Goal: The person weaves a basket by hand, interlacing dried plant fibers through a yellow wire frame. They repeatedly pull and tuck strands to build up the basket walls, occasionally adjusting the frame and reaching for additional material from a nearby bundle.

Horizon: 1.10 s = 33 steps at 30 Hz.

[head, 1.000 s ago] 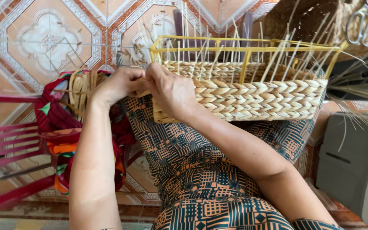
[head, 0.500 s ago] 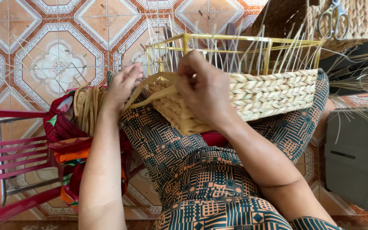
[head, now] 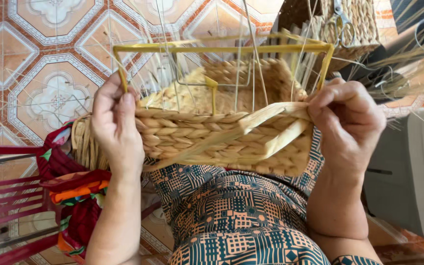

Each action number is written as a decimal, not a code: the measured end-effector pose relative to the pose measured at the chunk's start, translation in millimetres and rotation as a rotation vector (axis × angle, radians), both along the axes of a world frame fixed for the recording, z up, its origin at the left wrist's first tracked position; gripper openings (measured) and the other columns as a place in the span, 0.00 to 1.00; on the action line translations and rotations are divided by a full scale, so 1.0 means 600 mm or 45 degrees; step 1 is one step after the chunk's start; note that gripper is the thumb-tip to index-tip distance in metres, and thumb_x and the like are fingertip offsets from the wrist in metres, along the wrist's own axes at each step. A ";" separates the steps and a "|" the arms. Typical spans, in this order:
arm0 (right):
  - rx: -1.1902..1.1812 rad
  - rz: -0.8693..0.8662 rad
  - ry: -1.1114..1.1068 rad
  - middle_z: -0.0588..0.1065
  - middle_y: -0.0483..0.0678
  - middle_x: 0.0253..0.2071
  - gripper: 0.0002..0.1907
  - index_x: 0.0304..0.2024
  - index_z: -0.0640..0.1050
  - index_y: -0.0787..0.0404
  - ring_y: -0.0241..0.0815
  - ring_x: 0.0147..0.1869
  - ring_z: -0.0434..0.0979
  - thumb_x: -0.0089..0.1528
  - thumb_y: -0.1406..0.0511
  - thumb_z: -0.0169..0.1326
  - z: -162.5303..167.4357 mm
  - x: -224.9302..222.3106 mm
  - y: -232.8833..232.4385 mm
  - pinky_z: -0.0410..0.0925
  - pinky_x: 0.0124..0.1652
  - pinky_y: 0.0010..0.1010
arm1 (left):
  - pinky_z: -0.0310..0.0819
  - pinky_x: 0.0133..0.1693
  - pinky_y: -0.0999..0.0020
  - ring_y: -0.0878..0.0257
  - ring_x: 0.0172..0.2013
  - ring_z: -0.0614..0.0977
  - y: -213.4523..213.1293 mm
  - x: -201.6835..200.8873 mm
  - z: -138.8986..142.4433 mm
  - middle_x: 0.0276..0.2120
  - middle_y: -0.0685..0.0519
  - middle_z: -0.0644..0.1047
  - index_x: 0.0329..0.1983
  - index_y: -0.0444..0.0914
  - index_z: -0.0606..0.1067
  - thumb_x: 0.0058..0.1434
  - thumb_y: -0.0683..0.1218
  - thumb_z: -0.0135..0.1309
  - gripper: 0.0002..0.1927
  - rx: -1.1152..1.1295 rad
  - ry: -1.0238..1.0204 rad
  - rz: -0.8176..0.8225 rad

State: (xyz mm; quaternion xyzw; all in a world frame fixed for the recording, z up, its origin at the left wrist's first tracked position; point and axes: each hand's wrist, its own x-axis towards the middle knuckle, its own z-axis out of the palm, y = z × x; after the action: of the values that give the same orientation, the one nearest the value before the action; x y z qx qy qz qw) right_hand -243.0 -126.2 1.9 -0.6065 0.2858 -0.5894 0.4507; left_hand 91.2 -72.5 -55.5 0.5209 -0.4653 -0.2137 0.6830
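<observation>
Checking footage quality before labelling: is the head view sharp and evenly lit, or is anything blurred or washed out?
Head view: soft, even daylight; woven basket, left hand and right hand are sharp; thin straw strands at upper right look hazy; no strong glare on the floor tiles.

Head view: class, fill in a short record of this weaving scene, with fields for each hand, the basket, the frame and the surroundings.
left hand: grips the basket's left end
right hand: pinches a flat straw strip at the right end
basket: half-woven, braided straw, resting on the lap
frame: yellow wire, rectangular, standing above the woven rows
floor: patterned orange and white tiles
scissors: on another woven basket behind
chair: red, at left
</observation>
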 end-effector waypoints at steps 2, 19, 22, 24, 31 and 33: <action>0.089 -0.026 0.040 0.76 0.47 0.41 0.06 0.44 0.75 0.70 0.30 0.43 0.74 0.71 0.82 0.50 -0.040 -0.028 -0.011 0.68 0.45 0.18 | 0.69 0.47 0.82 0.74 0.42 0.73 0.023 -0.032 -0.002 0.45 0.57 0.74 0.63 0.30 0.71 0.80 0.37 0.46 0.12 -0.019 -0.049 0.032; 0.011 -0.212 0.625 0.77 0.48 0.47 0.12 0.53 0.79 0.66 0.33 0.49 0.76 0.69 0.79 0.52 -0.114 -0.069 -0.026 0.69 0.49 0.21 | 0.74 0.55 0.61 0.55 0.49 0.77 0.055 -0.164 0.024 0.48 0.48 0.75 0.61 0.36 0.67 0.64 0.57 0.59 0.30 -0.195 -0.993 0.037; -0.113 -0.295 0.779 0.76 0.51 0.53 0.15 0.54 0.79 0.64 0.34 0.47 0.77 0.67 0.79 0.54 -0.083 -0.068 -0.018 0.72 0.47 0.21 | 0.76 0.48 0.64 0.59 0.43 0.76 0.036 -0.200 0.024 0.43 0.48 0.76 0.56 0.30 0.72 0.57 0.56 0.60 0.31 -0.083 -1.274 -0.211; -0.199 -0.354 0.816 0.75 0.52 0.56 0.16 0.55 0.79 0.64 0.34 0.46 0.77 0.66 0.78 0.57 -0.068 -0.068 -0.010 0.73 0.46 0.22 | 0.78 0.43 0.70 0.61 0.40 0.77 0.023 -0.206 0.019 0.40 0.52 0.77 0.53 0.34 0.76 0.63 0.49 0.62 0.19 -0.015 -1.459 -0.192; -0.401 -0.191 0.942 0.78 0.50 0.50 0.18 0.56 0.79 0.64 0.38 0.46 0.81 0.63 0.73 0.63 -0.063 -0.069 -0.028 0.76 0.43 0.26 | 0.67 0.23 0.76 0.65 0.22 0.74 -0.005 -0.113 0.045 0.26 0.49 0.80 0.45 0.34 0.83 0.68 0.47 0.59 0.11 0.658 0.008 -1.031; -0.412 -0.186 0.960 0.78 0.49 0.44 0.15 0.53 0.80 0.64 0.38 0.43 0.81 0.63 0.73 0.64 -0.070 -0.068 -0.042 0.75 0.41 0.27 | 0.76 0.31 0.74 0.66 0.30 0.78 -0.022 -0.093 0.057 0.36 0.47 0.82 0.47 0.31 0.81 0.74 0.46 0.56 0.12 0.436 0.640 -1.419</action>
State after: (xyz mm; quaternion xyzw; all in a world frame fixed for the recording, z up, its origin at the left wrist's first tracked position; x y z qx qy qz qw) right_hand -283.9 -151.5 -40.0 -0.8210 0.3767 -0.3936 0.1704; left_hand 35.4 -85.5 -21.0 0.2364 -0.4512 -0.7242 0.4648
